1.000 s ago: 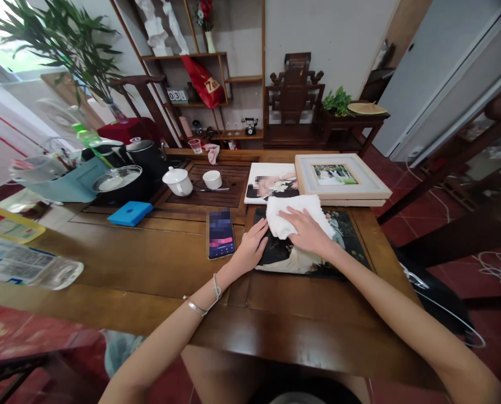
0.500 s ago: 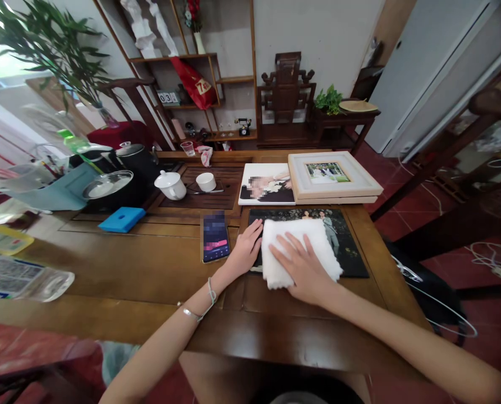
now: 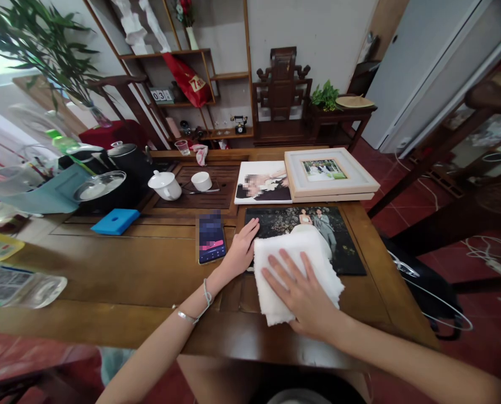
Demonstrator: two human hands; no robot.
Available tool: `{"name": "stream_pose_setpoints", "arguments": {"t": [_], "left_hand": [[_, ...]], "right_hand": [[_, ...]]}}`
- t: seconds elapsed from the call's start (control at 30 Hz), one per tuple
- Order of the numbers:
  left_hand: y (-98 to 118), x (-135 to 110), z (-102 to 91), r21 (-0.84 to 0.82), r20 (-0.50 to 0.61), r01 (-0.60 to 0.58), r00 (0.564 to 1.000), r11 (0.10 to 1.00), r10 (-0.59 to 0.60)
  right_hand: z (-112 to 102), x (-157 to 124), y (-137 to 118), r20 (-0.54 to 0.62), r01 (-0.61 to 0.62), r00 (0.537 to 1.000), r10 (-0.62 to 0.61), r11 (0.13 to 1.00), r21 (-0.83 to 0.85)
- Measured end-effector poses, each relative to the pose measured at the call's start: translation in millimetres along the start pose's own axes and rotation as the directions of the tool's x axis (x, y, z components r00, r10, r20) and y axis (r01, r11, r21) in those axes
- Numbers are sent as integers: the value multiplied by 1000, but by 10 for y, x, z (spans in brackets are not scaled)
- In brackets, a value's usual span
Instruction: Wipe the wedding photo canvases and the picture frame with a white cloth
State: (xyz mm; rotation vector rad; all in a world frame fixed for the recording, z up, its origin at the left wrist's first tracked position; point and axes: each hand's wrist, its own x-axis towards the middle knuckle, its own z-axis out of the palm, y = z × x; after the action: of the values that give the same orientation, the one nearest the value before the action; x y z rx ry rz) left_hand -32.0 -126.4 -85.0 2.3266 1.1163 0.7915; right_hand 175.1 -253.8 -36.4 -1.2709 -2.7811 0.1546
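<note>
My right hand [image 3: 301,294] lies flat with spread fingers on a folded white cloth [image 3: 292,264], pressing it onto the near edge of a dark photo print [image 3: 317,227] that lies flat on the wooden table [image 3: 128,269]. My left hand [image 3: 240,250] rests with fingers stretched on the print's left edge, holding it down. A phone [image 3: 211,237] with a lit screen lies just left of that hand.
Behind the print lie another photo [image 3: 262,182] and a stacked white picture frame [image 3: 328,173]. A tea tray with a white teapot [image 3: 165,185] and cup [image 3: 201,180] sits at the back. A blue box [image 3: 113,221], pots and a clear bag [image 3: 18,283] fill the left side.
My right hand has dragged the white cloth from the far part of the print down to its near edge, uncovering the picture. The left hand stayed on the print's left edge.
</note>
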Motion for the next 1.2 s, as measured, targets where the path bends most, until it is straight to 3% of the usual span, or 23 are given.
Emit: {"name": "stream_pose_setpoints", "arguments": {"t": [0.1,0.27,0.33,0.4,0.6,0.67,0.73,0.93,1.0,1.1,1.2], "left_hand": [[18,5,-11,16,-2,20,1000,1000,-20],[54,16,-5,26,-25,42,999,999,-42],[54,15,0,21,-37,37,999,999,-37],[50,12,3,22,-43,35,999,999,-34],[24,6,-3,38,-23,23,999,999,-22],[13,10,-5,42,-24,15,1000,999,-14],[8,18,-9,48,-32,4,999,999,-2],[31,40,-34,46,-8,25,1000,999,-25],[38,41,-37,48,-6,36,999,998,-35],[38,41,-34,55,-12,32,999,998,-32],[30,42,-29,58,-20,7,1000,998,-6]], "right_hand": [[-32,78,207,5,-37,999,37,999,4],[-199,527,927,-11,-240,971,239,971,-13],[-235,606,1069,-25,-300,954,300,954,-11],[-222,549,1022,-37,-311,950,310,950,-17],[-56,-144,248,-11,-93,996,93,996,-3],[-65,-287,150,18,-56,998,55,998,27],[-117,-297,257,48,-75,996,73,996,48],[-271,107,1180,-47,-325,944,325,946,15],[-273,195,1332,-72,-364,929,363,931,4],[-240,162,1194,-74,-381,922,379,924,-11],[-201,-27,758,-3,-274,962,274,962,6]]}}
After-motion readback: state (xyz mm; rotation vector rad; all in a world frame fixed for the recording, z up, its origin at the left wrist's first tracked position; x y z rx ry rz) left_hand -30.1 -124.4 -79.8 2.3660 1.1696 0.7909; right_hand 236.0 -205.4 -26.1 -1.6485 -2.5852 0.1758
